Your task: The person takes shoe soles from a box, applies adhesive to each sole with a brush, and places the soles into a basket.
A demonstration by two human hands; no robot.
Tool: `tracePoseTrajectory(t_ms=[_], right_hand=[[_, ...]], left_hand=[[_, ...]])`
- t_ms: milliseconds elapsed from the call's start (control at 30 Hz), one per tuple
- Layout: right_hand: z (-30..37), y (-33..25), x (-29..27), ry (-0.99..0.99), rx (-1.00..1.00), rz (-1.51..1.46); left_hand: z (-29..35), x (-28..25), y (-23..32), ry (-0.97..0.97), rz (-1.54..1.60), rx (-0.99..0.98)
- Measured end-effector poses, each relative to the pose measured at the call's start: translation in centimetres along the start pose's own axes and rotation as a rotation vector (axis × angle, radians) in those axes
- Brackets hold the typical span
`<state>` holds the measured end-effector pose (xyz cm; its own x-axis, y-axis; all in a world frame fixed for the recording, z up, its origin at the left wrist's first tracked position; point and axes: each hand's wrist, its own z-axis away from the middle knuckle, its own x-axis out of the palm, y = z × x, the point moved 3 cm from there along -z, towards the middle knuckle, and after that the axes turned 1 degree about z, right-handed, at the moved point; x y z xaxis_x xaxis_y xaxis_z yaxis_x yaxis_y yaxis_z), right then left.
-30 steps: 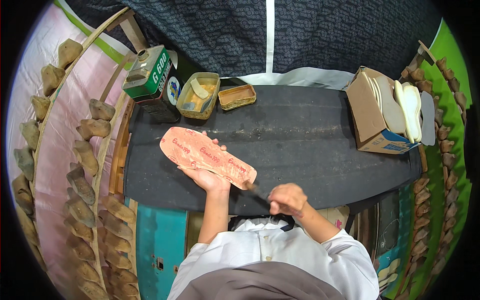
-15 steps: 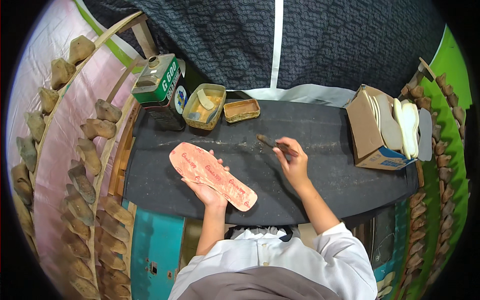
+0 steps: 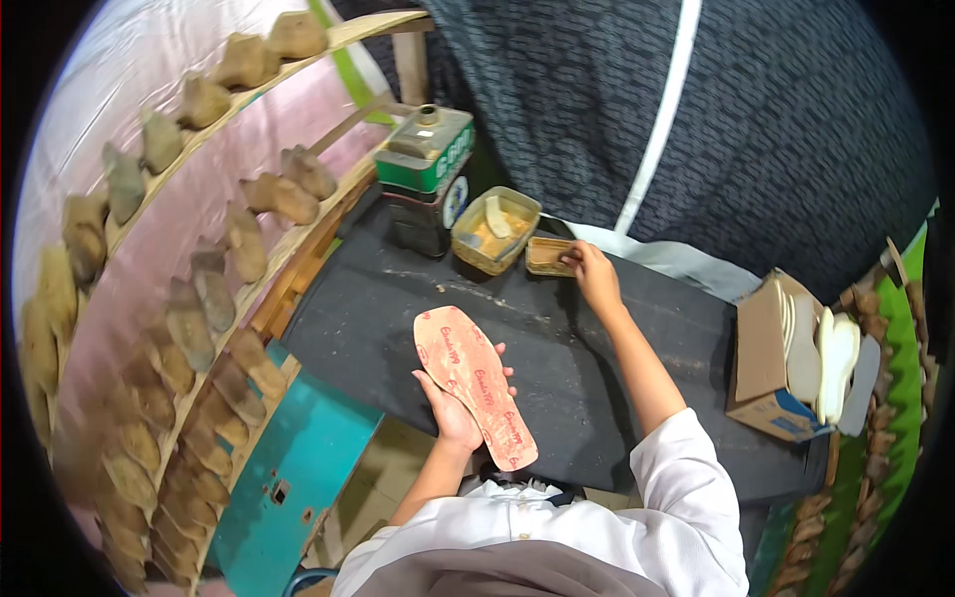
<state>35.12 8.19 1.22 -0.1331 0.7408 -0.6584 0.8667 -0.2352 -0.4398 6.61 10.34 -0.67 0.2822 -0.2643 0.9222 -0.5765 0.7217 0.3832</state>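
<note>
In my left hand (image 3: 455,420) lies a pink-coated shoe insole (image 3: 476,383) with dark red printing, held over the near part of the black-covered table. My thumb is on its left edge and fingertips show along the right. Farther off, my right hand (image 3: 597,278) is closed at the right end of a small shallow yellowish tray (image 3: 542,270). A thin brush with a brown tip showed in this hand a moment earlier; now my fingers mostly hide it. Left of the tray stands a larger yellowish tub (image 3: 477,257) with a pale flat piece in it.
A green and black metal can (image 3: 423,174) stands left of the tub. At the right, a cardboard box (image 3: 761,343) holds several pale soles (image 3: 838,363). Wooden shoe lasts (image 3: 244,242) line racks on the left, and more stand on the right. A dark curtain (image 3: 577,109) hangs behind the table.
My right hand has moved forward from above the middle of the table to the small tray. The insole in my left hand has turned more upright in view. The whole view has shifted and tilted.
</note>
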Motion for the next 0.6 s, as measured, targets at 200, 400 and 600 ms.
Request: tracePoseTrajectory(t_ms=[200,400,600], right_hand=[[1.8,-0.4,-0.5,0.024,0.025,-0.062],[4.8,-4.6,-5.0,0.104,0.001,0.021],[11.7,-12.3,-9.1,-0.553,-0.017,-0.527]], left_hand=[[1.2,-0.5,1.1,-0.015,0.016,0.082],[2.9,-0.7,0.4,0.034,-0.035,0.252],[4.9,0.8,-3.3,0.086,0.052,0.355]])
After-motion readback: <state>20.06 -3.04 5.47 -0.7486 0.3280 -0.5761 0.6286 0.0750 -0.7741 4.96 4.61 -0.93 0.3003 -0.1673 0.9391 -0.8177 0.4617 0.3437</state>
